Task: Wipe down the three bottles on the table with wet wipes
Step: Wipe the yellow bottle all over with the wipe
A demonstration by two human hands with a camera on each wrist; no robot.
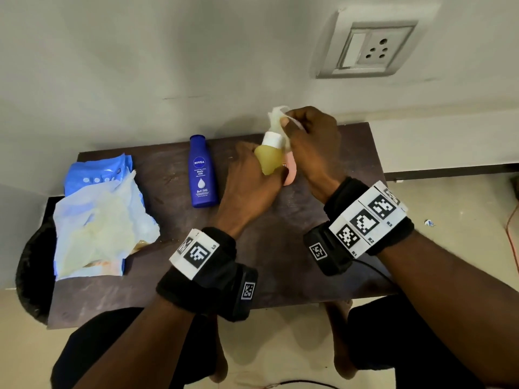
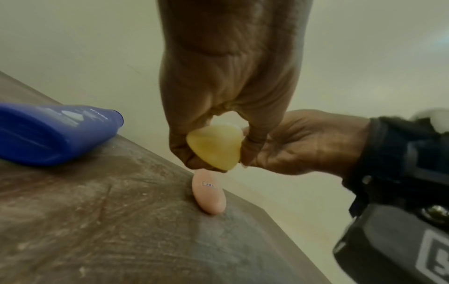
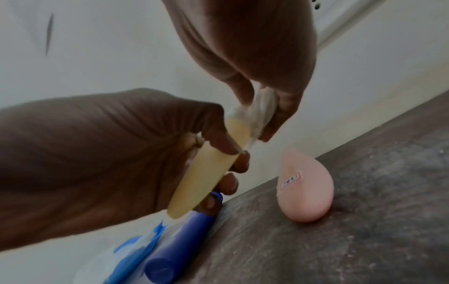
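Note:
My left hand [image 1: 250, 181] grips a small yellow bottle [image 1: 269, 158] with a white cap, lifted above the brown table [image 1: 280, 262]. The yellow bottle's base [image 2: 215, 147] shows between my left fingers. My right hand [image 1: 309, 141] pinches a white wet wipe [image 1: 276, 116] around the bottle's cap; the wipe [image 3: 262, 107] wraps the top of the yellow bottle [image 3: 206, 173]. A pink bottle [image 1: 290, 171] lies on the table under my hands, also the pink bottle [image 3: 305, 188] [image 2: 209, 192]. The blue Nivea bottle [image 1: 202, 171] lies flat to the left.
A blue wet-wipe pack [image 1: 101, 209] with loose wipes spilling out lies on the table's left end. A wall with a socket plate [image 1: 370, 46] stands right behind the table. A dark round object [image 1: 33, 270] sits off the left edge.

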